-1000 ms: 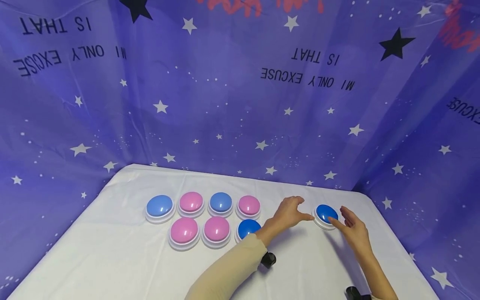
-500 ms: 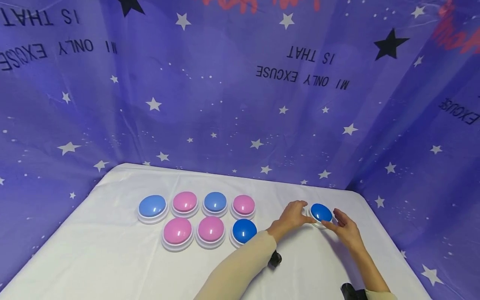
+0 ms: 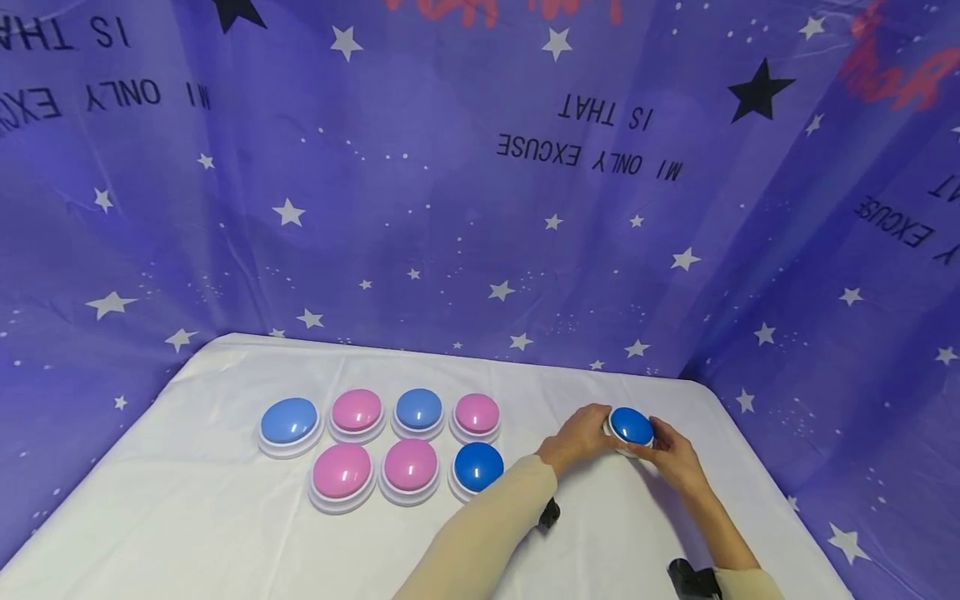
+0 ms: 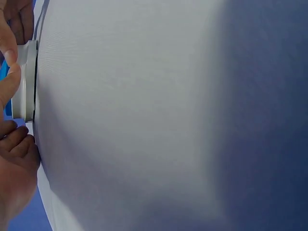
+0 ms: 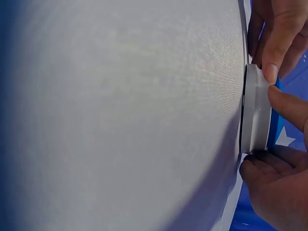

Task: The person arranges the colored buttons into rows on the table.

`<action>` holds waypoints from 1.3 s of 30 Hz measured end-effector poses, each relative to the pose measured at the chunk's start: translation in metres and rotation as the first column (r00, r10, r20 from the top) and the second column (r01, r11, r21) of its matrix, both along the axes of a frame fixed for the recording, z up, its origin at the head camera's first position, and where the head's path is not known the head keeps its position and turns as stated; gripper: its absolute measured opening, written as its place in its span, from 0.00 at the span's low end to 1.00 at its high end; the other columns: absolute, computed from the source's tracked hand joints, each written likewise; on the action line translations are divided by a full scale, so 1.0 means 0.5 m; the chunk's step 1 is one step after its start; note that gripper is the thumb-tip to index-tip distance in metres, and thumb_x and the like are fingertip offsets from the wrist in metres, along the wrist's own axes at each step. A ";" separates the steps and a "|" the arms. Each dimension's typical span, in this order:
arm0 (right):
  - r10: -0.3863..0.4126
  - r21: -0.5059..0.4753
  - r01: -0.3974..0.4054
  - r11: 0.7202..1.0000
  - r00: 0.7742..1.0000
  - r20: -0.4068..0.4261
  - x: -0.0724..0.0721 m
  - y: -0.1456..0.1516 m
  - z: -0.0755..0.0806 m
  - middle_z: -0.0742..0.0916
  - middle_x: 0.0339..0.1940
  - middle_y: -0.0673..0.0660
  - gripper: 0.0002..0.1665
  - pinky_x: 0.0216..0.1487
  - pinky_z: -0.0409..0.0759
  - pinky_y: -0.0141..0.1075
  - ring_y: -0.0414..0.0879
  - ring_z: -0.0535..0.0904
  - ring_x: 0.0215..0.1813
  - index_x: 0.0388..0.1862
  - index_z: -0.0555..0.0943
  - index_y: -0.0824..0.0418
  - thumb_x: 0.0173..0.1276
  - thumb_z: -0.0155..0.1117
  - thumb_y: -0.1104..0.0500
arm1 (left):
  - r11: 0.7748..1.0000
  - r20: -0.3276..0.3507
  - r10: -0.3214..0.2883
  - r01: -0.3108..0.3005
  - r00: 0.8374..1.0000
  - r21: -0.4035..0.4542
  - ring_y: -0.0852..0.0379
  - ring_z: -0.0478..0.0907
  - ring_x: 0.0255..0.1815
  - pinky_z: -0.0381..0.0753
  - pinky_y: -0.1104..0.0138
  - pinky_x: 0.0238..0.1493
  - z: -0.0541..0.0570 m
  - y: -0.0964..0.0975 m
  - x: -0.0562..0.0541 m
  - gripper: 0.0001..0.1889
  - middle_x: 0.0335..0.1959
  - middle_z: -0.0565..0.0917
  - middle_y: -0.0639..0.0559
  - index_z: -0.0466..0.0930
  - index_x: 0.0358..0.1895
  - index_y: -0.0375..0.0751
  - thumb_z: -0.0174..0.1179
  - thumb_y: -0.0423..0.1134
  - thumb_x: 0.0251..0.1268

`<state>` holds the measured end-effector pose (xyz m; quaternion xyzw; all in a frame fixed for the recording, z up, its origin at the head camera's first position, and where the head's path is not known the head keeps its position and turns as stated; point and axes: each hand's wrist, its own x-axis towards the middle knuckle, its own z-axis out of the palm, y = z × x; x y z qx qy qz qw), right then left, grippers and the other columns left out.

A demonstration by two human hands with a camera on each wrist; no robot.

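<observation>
A round push button (image 3: 632, 425) with a dark blue dome and a white base is between both hands at the right of the table. My left hand (image 3: 585, 432) grips its left side, and my right hand (image 3: 675, 457) grips the right. In the left wrist view, the two thumbs meet on the near side of the white base (image 4: 25, 86), which stands right at the tablecloth. The right wrist view shows the curled fingers of the right hand (image 5: 279, 187) against the base's end, the blue dome (image 5: 275, 125) facing away from the cloth.
To the left stand two rows of similar buttons: light blue (image 3: 289, 420) and pink (image 3: 357, 410) ones at the back, pink (image 3: 342, 470) and a dark blue one (image 3: 478, 467) in front. The left sleeve (image 3: 487, 525) partly covers that dark blue one. A purple star-printed curtain (image 3: 420, 208) surrounds the white table (image 3: 225, 533).
Both hands have closed in on the dark blue button from its two sides and now hold it. The head view has shifted slightly, moving the whole scene left in it.
</observation>
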<state>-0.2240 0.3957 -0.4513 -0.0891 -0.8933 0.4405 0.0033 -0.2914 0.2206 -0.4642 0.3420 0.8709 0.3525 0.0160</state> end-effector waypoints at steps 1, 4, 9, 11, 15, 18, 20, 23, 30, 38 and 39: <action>0.002 -0.003 -0.002 1.000 1.000 -0.001 -0.003 -0.001 -0.001 0.63 0.72 0.79 0.53 0.70 0.62 0.54 0.70 0.60 0.72 0.75 0.52 0.77 0.64 0.72 0.57 | 1.000 -0.002 -0.002 0.002 1.000 0.008 0.60 0.79 0.52 0.73 0.74 0.57 0.000 -0.001 -0.002 0.26 0.49 0.85 0.50 0.80 0.55 0.36 0.72 0.48 0.59; 0.007 -0.018 -0.007 1.000 1.000 -0.002 -0.010 -0.004 -0.005 0.63 0.72 0.79 0.53 0.69 0.63 0.54 0.70 0.61 0.72 0.75 0.52 0.77 0.64 0.72 0.58 | 1.000 0.003 -0.007 0.007 1.000 0.013 0.60 0.79 0.54 0.72 0.73 0.58 0.000 -0.005 -0.009 0.25 0.51 0.85 0.50 0.80 0.57 0.36 0.71 0.46 0.60; 0.010 -0.056 -0.011 0.998 1.000 -0.019 -0.017 -0.012 -0.008 0.64 0.72 0.78 0.52 0.68 0.64 0.53 0.69 0.62 0.72 0.75 0.53 0.78 0.63 0.73 0.60 | 0.999 -0.034 0.000 0.001 0.999 0.039 0.61 0.79 0.54 0.72 0.72 0.58 -0.016 -0.009 -0.025 0.25 0.52 0.85 0.53 0.80 0.59 0.39 0.71 0.47 0.61; 0.006 -0.059 -0.006 0.998 1.000 -0.012 -0.017 -0.016 -0.007 0.64 0.72 0.78 0.52 0.69 0.63 0.54 0.70 0.61 0.72 0.75 0.53 0.77 0.63 0.73 0.60 | 0.999 -0.030 0.008 -0.007 1.000 0.041 0.61 0.79 0.54 0.72 0.73 0.58 -0.014 -0.014 -0.022 0.25 0.52 0.85 0.53 0.80 0.59 0.39 0.71 0.46 0.61; -0.011 -0.066 0.012 0.998 1.000 0.013 -0.011 -0.019 -0.004 0.64 0.72 0.77 0.52 0.69 0.62 0.55 0.69 0.61 0.72 0.76 0.54 0.74 0.64 0.73 0.58 | 0.999 -0.010 0.015 -0.014 1.000 0.047 0.59 0.79 0.56 0.71 0.73 0.59 0.007 -0.030 -0.003 0.27 0.54 0.84 0.49 0.80 0.60 0.36 0.72 0.43 0.59; -0.022 -0.114 0.023 0.993 1.000 0.016 -0.004 -0.017 0.001 0.64 0.73 0.75 0.52 0.70 0.62 0.55 0.67 0.61 0.73 0.77 0.54 0.72 0.64 0.73 0.57 | 0.997 -0.027 0.009 -0.007 1.000 0.081 0.60 0.79 0.57 0.70 0.74 0.60 0.008 -0.032 0.000 0.27 0.55 0.84 0.49 0.79 0.61 0.37 0.72 0.43 0.59; -0.023 -0.144 0.025 0.989 1.000 0.013 0.002 -0.015 0.008 0.63 0.74 0.74 0.52 0.70 0.61 0.55 0.66 0.60 0.74 0.78 0.53 0.71 0.64 0.72 0.56 | 0.995 -0.029 0.004 -0.001 1.000 0.095 0.61 0.78 0.58 0.69 0.75 0.61 0.011 -0.032 0.001 0.28 0.56 0.83 0.50 0.79 0.62 0.37 0.72 0.44 0.60; -0.022 -0.164 0.023 0.986 1.000 0.006 0.013 -0.012 0.021 0.63 0.75 0.72 0.52 0.71 0.61 0.55 0.64 0.60 0.74 0.78 0.53 0.69 0.66 0.71 0.54 | 0.992 -0.021 -0.003 0.006 1.000 0.122 0.62 0.76 0.60 0.69 0.75 0.61 0.020 -0.031 0.006 0.29 0.58 0.82 0.51 0.78 0.63 0.38 0.71 0.44 0.60; 0.004 -0.159 -0.006 0.987 1.000 -0.014 0.048 -0.013 0.064 0.62 0.76 0.69 0.52 0.71 0.60 0.52 0.61 0.58 0.76 0.79 0.52 0.66 0.68 0.69 0.48 | 0.995 -0.036 -0.022 0.026 0.999 0.094 0.64 0.76 0.59 0.70 0.75 0.61 0.060 -0.039 0.023 0.30 0.59 0.81 0.56 0.77 0.64 0.41 0.70 0.48 0.61; 0.017 -0.149 -0.028 0.988 0.997 -0.070 0.082 -0.025 0.094 0.65 0.75 0.68 0.49 0.50 0.68 0.15 0.59 0.61 0.74 0.79 0.55 0.66 0.70 0.66 0.48 | 0.996 -0.130 -0.079 0.083 0.988 0.027 0.67 0.78 0.52 0.69 0.80 0.55 0.103 -0.064 0.037 0.26 0.52 0.84 0.60 0.81 0.59 0.45 0.69 0.54 0.61; 0.018 -0.153 -0.030 0.988 0.997 -0.078 0.086 -0.029 0.096 0.65 0.75 0.68 0.48 0.50 0.68 0.15 0.56 0.63 0.73 0.79 0.55 0.66 0.70 0.66 0.48 | 0.996 -0.139 -0.084 0.088 0.987 0.024 0.68 0.78 0.52 0.69 0.80 0.54 0.106 -0.068 0.040 0.26 0.51 0.84 0.61 0.81 0.59 0.45 0.69 0.54 0.61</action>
